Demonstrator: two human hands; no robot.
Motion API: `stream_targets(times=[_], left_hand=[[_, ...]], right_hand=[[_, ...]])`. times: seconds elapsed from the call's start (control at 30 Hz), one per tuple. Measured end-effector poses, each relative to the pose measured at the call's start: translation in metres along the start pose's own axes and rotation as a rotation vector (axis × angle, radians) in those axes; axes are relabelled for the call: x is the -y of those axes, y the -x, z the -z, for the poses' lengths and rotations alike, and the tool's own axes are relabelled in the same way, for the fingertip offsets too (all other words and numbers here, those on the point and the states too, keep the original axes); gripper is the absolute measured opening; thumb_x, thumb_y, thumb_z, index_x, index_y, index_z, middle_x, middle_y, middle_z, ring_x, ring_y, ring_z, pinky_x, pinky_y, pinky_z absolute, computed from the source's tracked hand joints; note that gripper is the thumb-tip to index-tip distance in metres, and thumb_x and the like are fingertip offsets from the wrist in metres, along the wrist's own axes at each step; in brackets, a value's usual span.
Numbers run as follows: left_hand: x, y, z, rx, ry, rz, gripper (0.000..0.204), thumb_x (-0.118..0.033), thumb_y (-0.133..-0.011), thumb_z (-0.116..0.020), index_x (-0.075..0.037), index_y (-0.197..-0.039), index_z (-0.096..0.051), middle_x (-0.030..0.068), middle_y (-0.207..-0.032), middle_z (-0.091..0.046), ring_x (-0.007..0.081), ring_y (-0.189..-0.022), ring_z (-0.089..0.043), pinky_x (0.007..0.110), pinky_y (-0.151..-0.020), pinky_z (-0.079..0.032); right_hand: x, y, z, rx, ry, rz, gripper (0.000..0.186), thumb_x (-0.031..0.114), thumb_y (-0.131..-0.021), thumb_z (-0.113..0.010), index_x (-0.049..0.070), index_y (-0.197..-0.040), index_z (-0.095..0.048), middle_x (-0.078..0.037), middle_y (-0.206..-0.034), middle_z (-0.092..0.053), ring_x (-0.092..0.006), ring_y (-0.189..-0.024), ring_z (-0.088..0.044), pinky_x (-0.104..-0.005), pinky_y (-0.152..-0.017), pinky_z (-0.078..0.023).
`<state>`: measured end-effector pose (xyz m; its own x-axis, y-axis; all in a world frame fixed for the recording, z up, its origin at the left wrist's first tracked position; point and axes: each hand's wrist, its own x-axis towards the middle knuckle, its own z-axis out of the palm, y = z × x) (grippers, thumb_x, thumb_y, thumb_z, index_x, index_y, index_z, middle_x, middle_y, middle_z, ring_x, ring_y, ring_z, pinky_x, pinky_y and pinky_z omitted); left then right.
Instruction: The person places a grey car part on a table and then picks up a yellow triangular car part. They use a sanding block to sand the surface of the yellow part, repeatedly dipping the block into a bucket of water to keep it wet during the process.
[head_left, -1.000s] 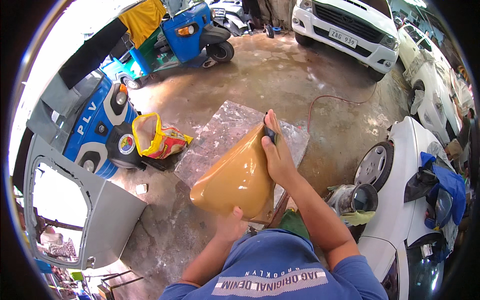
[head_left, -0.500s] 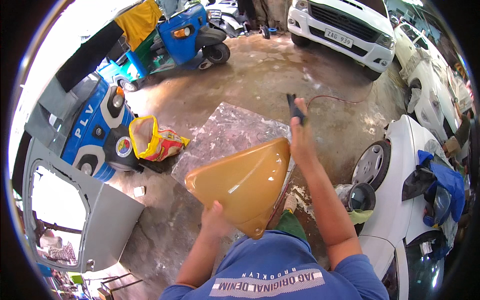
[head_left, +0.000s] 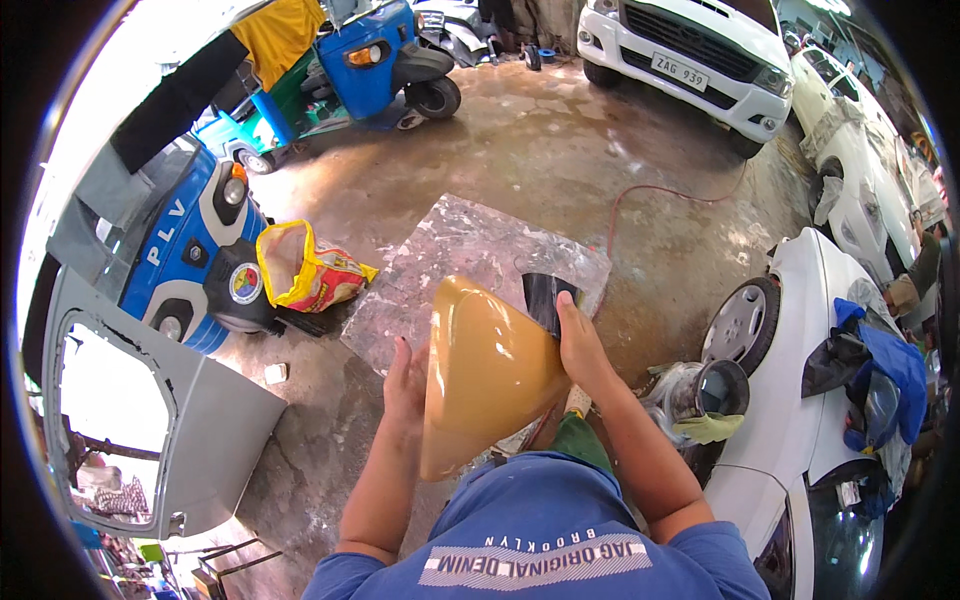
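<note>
Workshop floor (head_left: 560,150), paint-spattered board (head_left: 460,260) beneath. Left hand (head_left: 405,375) steadies tan panel (head_left: 485,375); right hand (head_left: 580,345) grips dark sanding sheet (head_left: 545,297) at its edge. Panel looks smooth, unpainted; finishing seemingly remains.

glossy tan panel (head_left: 490,375), black sheet (head_left: 547,298), grey paint-speckled board (head_left: 470,255) — white flecks

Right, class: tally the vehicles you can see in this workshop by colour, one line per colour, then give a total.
Blue three-wheelers: 2 — one at the top, one at the left.
White vehicles: 3 — a pickup at the top, a paper-masked car beside it, a car at the right.
Total: 5
</note>
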<state>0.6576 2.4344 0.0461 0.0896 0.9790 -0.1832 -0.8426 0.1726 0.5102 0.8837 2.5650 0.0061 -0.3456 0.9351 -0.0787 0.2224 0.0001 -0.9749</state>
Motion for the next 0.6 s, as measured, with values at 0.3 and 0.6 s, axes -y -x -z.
stream_targets(times=[0.3, 0.6], left_hand=[[0.111, -0.003, 0.037, -0.136, -0.532, -0.538, 0.05, -0.035, -0.102, -0.05, -0.01, -0.144, -0.04, 0.0109, -0.141, -0.05, 0.0232, -0.127, -0.052, 0.044, -0.102, -0.048], [0.128, -0.053, 0.004, -0.187, -0.223, -0.309, 0.056, -0.042, -0.104, -0.045, -0.006, -0.145, -0.035, 0.0122, -0.144, -0.046, 0.028, -0.131, -0.047, 0.047, -0.111, -0.037]], right_hand=[[-0.026, 0.024, -0.024, -0.225, -0.821, -0.46, 0.061, 0.052, -0.103, -0.038, 0.001, -0.135, -0.052, -0.013, -0.134, -0.057, -0.023, -0.123, -0.052, -0.0367, -0.107, -0.038], [-0.087, 0.019, 0.001, -0.168, -0.869, -0.624, 0.061, 0.055, -0.103, -0.032, 0.005, -0.13, -0.055, -0.014, -0.128, -0.06, -0.027, -0.117, -0.056, -0.0407, -0.102, -0.042]])
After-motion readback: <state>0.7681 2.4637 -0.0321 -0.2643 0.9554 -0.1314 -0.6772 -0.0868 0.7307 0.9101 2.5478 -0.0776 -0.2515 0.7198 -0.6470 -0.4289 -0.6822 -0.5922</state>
